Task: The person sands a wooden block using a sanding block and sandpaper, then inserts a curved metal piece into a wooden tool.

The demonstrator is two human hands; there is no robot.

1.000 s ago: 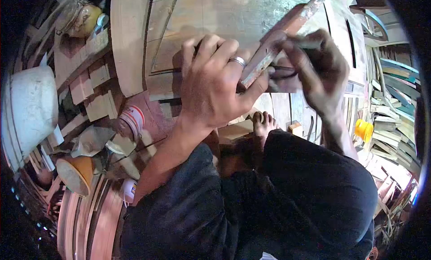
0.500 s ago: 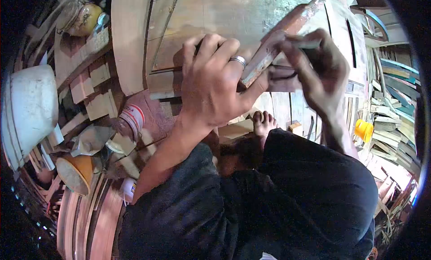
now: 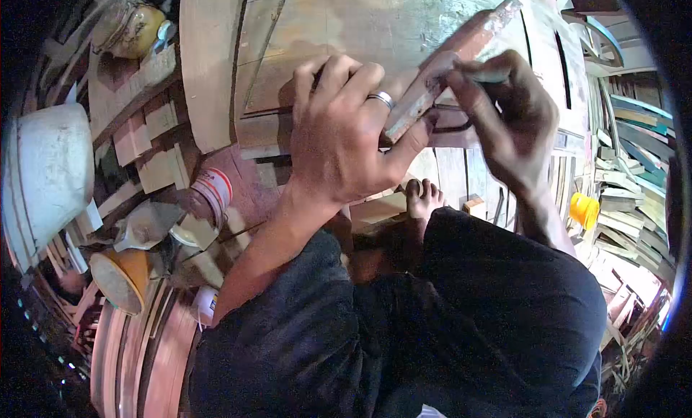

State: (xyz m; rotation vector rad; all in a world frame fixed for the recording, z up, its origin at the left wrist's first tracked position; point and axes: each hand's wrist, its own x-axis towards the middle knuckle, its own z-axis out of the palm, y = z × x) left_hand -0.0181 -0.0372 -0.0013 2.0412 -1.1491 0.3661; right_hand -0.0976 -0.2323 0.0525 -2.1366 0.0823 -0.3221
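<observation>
My left hand (image 3: pixel 342 133), with a ring on one finger, is closed around the near end of a worn reddish-brown bar (image 3: pixel 461 46). The bar slants up and right over the wooden boards and has pale, scuffed patches; its exact kind I cannot make out. My right hand (image 3: pixel 512 111) is closed in a pinch against the bar's right side, near its middle. Whatever sits between those fingers is hidden and blurred. A dark curved strip (image 3: pixel 453 122) shows below the bar, between the two hands.
Wide wooden boards (image 3: pixel 324 28) lie ahead. On the left are a white tub (image 3: pixel 54 180), an orange container (image 3: pixel 119 281), a red-and-white labelled can (image 3: pixel 213 191) and wood offcuts. Stacked wood strips (image 3: pixel 627 209) and a yellow container (image 3: pixel 584 210) are on the right. My bare foot (image 3: pixel 425 198) is below.
My right hand's fingers have shifted slightly along the bar, and the greyish edge seen by them is less visible. My left hand and the bar stay almost in place.
</observation>
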